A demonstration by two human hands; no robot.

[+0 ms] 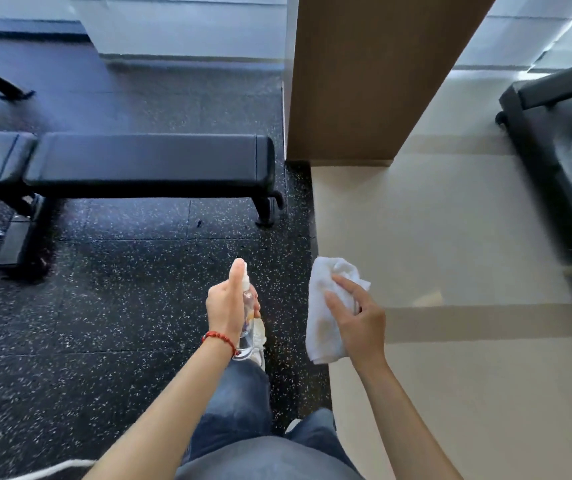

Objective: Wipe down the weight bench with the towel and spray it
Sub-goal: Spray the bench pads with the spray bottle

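Head view: a clear spray bottle [248,320] is gripped by the left hand [227,306], a white towel [326,313] by the right hand [360,320], near the bench [149,161]

Speckled rubber floor [104,323], beige tile [468,237], brown pillar [364,81].

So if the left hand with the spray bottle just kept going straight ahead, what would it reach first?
Probably the weight bench. The left hand grips the spray bottle, thumb pointing up the picture over speckled floor; nothing stands between, though depth is hard to judge.
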